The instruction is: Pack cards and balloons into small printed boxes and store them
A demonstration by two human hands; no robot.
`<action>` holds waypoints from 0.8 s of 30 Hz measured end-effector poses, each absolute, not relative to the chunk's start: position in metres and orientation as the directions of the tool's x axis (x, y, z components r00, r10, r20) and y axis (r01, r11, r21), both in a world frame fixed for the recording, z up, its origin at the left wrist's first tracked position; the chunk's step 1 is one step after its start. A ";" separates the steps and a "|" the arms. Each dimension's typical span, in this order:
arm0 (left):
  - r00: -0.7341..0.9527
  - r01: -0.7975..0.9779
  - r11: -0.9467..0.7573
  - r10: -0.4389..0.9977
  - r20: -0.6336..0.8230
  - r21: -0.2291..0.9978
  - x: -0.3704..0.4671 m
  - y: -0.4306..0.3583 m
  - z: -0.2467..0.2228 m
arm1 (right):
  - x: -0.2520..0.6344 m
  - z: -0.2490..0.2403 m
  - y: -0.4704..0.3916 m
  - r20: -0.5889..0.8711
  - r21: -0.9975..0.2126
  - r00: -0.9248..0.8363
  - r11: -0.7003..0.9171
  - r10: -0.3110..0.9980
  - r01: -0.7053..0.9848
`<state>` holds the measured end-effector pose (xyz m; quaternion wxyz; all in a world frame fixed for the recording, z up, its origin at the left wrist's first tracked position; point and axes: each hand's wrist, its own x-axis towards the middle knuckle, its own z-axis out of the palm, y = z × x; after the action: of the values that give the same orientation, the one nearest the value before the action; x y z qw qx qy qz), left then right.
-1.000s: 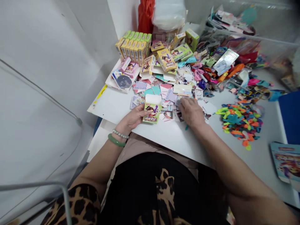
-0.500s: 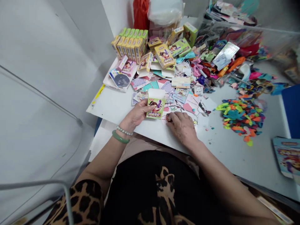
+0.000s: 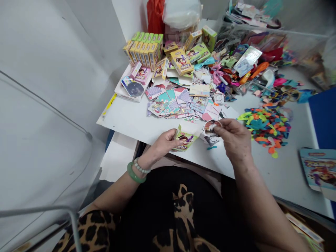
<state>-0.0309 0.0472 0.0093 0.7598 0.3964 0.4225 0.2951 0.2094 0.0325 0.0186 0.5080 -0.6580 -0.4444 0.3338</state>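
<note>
I am noting that my left hand [image 3: 164,144] is now gripping the small green box [image 3: 185,138] lifted clear of the counter [image 3: 131,119], flap end open and tilted toward the right, where half a second ago it was lying flat under that hand. My right hand [image 3: 232,136] is pinching a small card [image 3: 211,126] it has just picked from the loose cards [image 3: 178,103], holding it just beside the box mouth. I am judging the card picked and the box presented, the two near but not yet touching.
</note>
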 end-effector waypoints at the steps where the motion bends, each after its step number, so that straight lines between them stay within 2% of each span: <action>1: 0.478 -0.111 0.512 0.779 -0.406 0.852 -0.027 0.046 0.010 | 0.208 0.026 0.031 0.026 -0.976 0.405 -0.065 0.914 0.209; 5: 0.539 -0.066 0.545 0.724 -0.430 0.836 -0.013 0.041 0.015 | 0.199 0.048 0.024 0.097 -0.957 0.403 -0.026 0.910 0.289; 10: 0.578 -0.071 0.557 0.700 -0.421 0.828 -0.002 0.038 0.018 | 0.195 0.048 0.018 0.202 -0.907 0.433 0.001 0.879 0.422; 15: 0.600 -0.067 0.580 0.673 -0.432 0.812 0.004 0.040 0.014 | 0.203 0.042 0.020 0.116 -0.928 0.439 -0.060 0.891 0.367; 18: 0.607 -0.064 0.583 0.666 -0.432 0.810 0.006 0.041 0.011 | 0.209 0.043 0.020 0.117 -0.915 0.334 -0.029 0.935 0.402; 21: 0.635 -0.081 0.588 0.653 -0.413 0.805 0.006 0.043 0.012 | 0.212 0.044 0.018 0.271 -0.827 0.196 0.123 0.942 0.549; 23: 0.634 -0.068 0.584 0.651 -0.417 0.809 0.004 0.045 0.016 | 0.209 0.045 0.014 0.356 -0.708 0.121 0.183 0.927 0.682; 24: 0.625 -0.051 0.578 0.655 -0.425 0.814 0.003 0.046 0.018 | 0.206 0.046 0.013 0.353 -0.642 0.068 0.189 0.933 0.743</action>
<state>0.0035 0.0456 0.0177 0.8059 0.4039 0.3736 0.2189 0.2058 0.0125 0.0461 0.3794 -0.6244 -0.6713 0.1250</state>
